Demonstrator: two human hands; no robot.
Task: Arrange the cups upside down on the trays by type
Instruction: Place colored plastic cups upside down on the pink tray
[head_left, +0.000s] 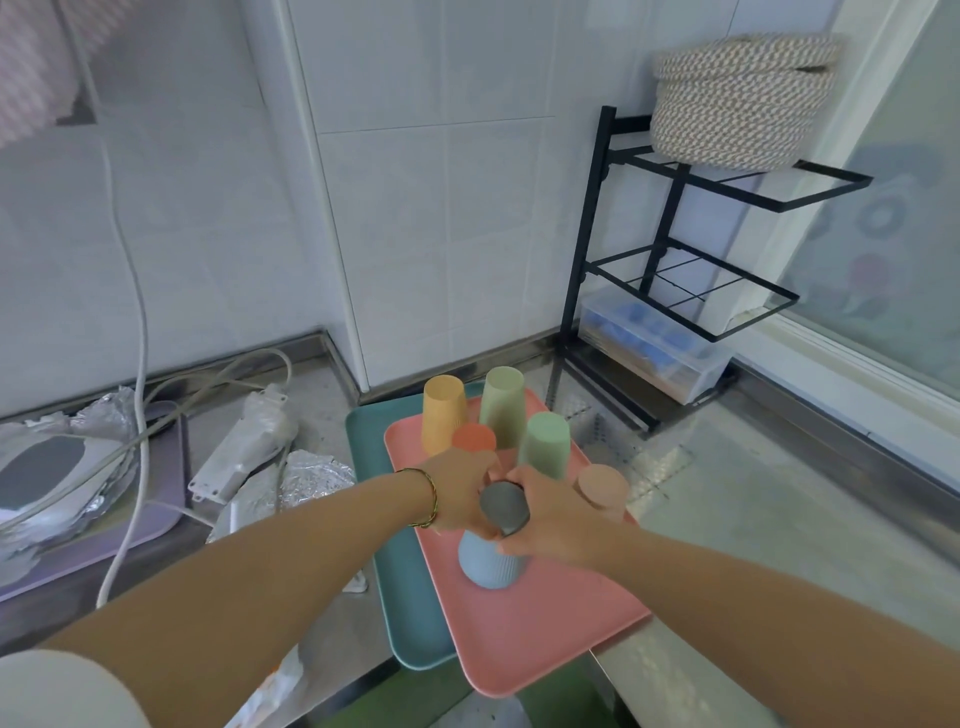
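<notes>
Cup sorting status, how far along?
Done: yellow, olive, mint, orange, peach and blue cups sit upside down on the pink tray.
In hand: left hand and right hand grip a grey cup above the blue one.
Left: splitting by type; the teal tray beneath shows no cups.

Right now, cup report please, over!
Left hand and right hand gripping gray cup, base up, above blue cup on pink tray. Mint cup close behind.
</notes>
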